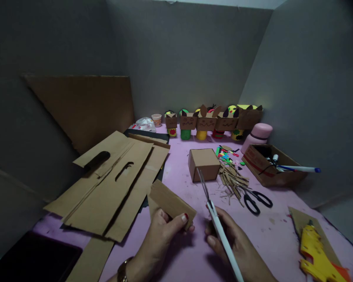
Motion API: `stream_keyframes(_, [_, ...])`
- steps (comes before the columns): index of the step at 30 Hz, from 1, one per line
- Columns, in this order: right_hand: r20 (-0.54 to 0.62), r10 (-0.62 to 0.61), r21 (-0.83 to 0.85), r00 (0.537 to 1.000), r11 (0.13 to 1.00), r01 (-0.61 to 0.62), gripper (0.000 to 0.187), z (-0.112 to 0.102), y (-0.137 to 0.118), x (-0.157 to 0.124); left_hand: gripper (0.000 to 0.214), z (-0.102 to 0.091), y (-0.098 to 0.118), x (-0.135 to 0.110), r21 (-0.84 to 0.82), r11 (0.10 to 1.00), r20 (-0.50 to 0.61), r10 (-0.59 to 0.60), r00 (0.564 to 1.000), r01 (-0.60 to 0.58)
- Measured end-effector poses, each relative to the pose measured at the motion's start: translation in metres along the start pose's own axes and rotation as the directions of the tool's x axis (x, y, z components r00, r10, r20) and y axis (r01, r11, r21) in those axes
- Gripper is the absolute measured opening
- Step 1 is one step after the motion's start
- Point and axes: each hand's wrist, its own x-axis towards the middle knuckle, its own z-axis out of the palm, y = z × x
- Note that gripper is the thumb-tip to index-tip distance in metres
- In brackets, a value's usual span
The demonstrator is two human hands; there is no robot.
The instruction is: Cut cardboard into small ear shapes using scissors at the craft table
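Note:
My left hand (pixel 161 239) is closed on a folded piece of cardboard (pixel 172 199), thumb on its near face. Close by on the right, my right hand (pixel 235 239) is wrapped round a slim white-handled tool (pixel 223 235) with a thin, two-pronged metal tip pointing away from me; its exact kind is unclear. Tip and cardboard are apart. Beyond the tip stands a small closed cardboard box (pixel 205 164). To its right lie a heap of cardboard scraps (pixel 233 178) and black-handled scissors (pixel 254 201).
Flat cardboard sheets (pixel 106 196) are stacked at left, near a dark tablet-like slab (pixel 32 258). A yellow glue gun (pixel 314 250) rests on cardboard at right. An open cardboard tray (pixel 270 172) holds pens beside a pink bottle (pixel 257 135). Several cardboard-faced figures (pixel 206 123) line the back.

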Motion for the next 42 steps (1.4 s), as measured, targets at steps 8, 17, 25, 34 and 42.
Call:
stream_keyframes(8, [0.072, -0.106, -0.156, 0.992, 0.981, 0.116, 0.056, -0.0022, 0.0081, 0.0002, 0.015, -0.0027, 0.0089, 0.0012, -0.083, 0.993, -0.096, 0.077, 0.992, -0.085])
stream_keyframes(17, [0.110, -0.090, -0.155, 0.990, 0.982, 0.107, 0.053, 0.0046, 0.0069, -0.0013, 0.014, 0.0047, 0.0074, -0.0021, -0.195, 0.980, -0.031, 0.038, 0.999, -0.043])
stream_keyframes(25, [0.095, -0.109, -0.188, 0.989, 0.974, 0.126, 0.051, 0.0045, 0.0065, -0.0008, 0.017, 0.0016, 0.0041, -0.0007, -0.276, 0.961, -0.053, -0.023, 0.998, 0.007])
stream_keyframes(34, [0.132, -0.136, -0.215, 0.982, 0.963, 0.162, 0.051, 0.0004, 0.0041, 0.0000, 0.020, 0.0010, 0.0033, 0.0003, -0.247, 0.969, -0.085, -0.048, 0.995, 0.025])
stream_keyframes(42, [0.114, -0.156, -0.278, 0.981, 0.943, 0.182, 0.053, 0.0018, 0.0104, -0.0030, 0.019, -0.0013, 0.0007, 0.0002, -0.247, 0.969, -0.069, -0.029, 0.997, 0.011])
